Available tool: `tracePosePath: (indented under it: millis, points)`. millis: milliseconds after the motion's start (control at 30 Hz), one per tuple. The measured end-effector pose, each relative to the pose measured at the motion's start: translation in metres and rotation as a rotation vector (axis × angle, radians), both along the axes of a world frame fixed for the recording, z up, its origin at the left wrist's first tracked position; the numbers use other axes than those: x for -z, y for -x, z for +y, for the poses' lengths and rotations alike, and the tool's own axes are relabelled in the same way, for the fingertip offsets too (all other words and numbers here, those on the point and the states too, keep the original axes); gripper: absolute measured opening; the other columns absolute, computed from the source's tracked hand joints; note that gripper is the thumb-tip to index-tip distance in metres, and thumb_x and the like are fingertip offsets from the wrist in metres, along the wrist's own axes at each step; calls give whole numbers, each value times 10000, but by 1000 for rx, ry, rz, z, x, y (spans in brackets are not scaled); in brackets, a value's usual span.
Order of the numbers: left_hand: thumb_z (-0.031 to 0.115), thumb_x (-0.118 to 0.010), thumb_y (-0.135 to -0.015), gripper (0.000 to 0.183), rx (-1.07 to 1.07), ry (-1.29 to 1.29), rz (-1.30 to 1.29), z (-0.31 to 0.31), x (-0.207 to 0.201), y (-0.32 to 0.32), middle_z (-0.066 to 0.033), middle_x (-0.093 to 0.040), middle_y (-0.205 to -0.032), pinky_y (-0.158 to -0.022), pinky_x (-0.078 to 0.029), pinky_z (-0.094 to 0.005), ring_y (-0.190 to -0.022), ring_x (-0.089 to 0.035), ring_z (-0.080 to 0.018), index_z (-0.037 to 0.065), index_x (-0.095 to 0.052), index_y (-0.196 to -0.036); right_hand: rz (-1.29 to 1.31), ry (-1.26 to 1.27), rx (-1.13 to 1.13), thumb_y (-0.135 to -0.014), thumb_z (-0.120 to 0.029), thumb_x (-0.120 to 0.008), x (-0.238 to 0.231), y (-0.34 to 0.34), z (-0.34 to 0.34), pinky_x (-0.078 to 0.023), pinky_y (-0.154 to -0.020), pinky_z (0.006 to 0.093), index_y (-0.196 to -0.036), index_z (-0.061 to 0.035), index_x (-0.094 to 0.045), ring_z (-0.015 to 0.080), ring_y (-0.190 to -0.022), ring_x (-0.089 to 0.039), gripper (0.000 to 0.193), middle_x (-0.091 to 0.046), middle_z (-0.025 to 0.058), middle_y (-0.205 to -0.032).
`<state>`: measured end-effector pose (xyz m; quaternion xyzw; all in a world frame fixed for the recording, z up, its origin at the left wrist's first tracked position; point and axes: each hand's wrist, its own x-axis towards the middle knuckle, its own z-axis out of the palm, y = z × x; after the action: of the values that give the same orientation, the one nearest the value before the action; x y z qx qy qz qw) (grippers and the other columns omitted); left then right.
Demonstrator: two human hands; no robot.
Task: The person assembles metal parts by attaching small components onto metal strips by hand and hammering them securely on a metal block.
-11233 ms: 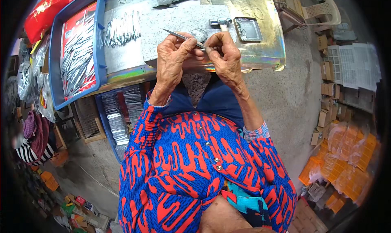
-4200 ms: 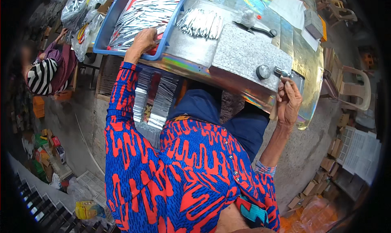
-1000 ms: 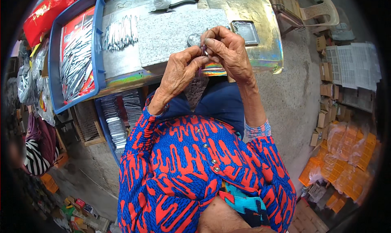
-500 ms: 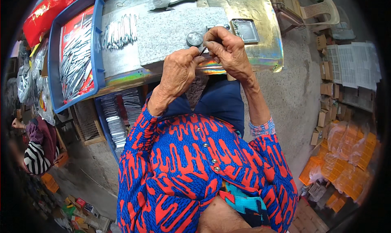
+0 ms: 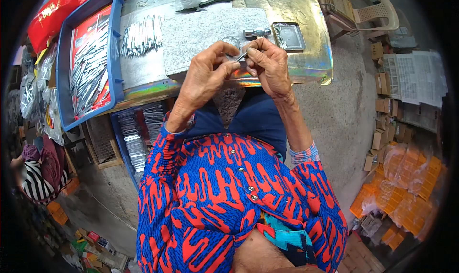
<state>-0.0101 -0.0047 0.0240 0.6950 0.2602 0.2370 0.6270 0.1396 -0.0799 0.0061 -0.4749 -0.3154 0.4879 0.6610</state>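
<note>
A thin, short metal piece (image 5: 242, 56), too small to name exactly, is pinched between the thumb and fingers of my right hand (image 5: 270, 65). Close to its left end is my left hand (image 5: 206, 77), thumb and index finger apart with nothing visible between them. Both hands are over the front edge of a grey speckled stone slab (image 5: 201, 34). Just behind my fingers, a small round dish (image 5: 231, 41) rests on the slab, partly covered by my left hand. A small hammer (image 5: 257, 32) lies beyond my right hand, its handle mostly hidden.
Right of the slab is a shallow rectangular tray (image 5: 302, 42) with small bits in it. Thin metal rods (image 5: 142, 34) lie to the left, near a blue bin (image 5: 116, 67) full of similar pieces. Black-handled pliers (image 5: 215, 1) lie at the back. A person (image 5: 43, 172) is at far left.
My left thumb and index finger have spread apart and come off the metal piece. My right hand has shifted slightly down, still pinching it, and the hammer head shows more.
</note>
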Motion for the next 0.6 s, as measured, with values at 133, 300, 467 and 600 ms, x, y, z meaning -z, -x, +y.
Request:
tracePosePath:
  millis: [133, 300, 467, 600]
  points:
    - [183, -495, -893, 265, 211, 502, -320, 12, -1, 7, -69, -603, -807, -694, -499, -228, -738, -581, -109, -42, -542, -1026, 335, -40, 15, -844, -65, -551, -3, 3, -3, -378, -456, 185, -854, 24, -524, 71, -578, -488, 93, -528, 44, -681]
    - [112, -563, -850, 267, 72, 470, -402, -6, 3, 4, -97, -614, -874, -764, -510, -266, -846, -599, -135, -48, -519, -1059, 474, -115, 2, -850, -63, -537, 4, 12, -1, -380, -475, 183, -868, 21, -526, 78, -593, -492, 86, -537, 46, -710]
    - [54, -588, -821, 190, -223, 412, -461, -17, 24, -10, -110, -616, -835, -659, -507, -226, -709, -602, -117, -41, -542, -979, 352, -45, 199, -840, -76, -561, 9, 34, 1, -363, -457, 174, -872, 5, -514, 62, -567, -468, 99, -516, 18, -700]
    - [40, -578, -818, 102, -361, 261, -381, -12, 28, -12, -76, -614, -775, -625, -462, -208, -685, -572, -100, -23, -583, -898, 257, -33, 266, -845, -85, -551, 15, 48, 5, -353, -439, 171, -847, -5, -502, 41, -551, -432, 94, -502, 10, -695]
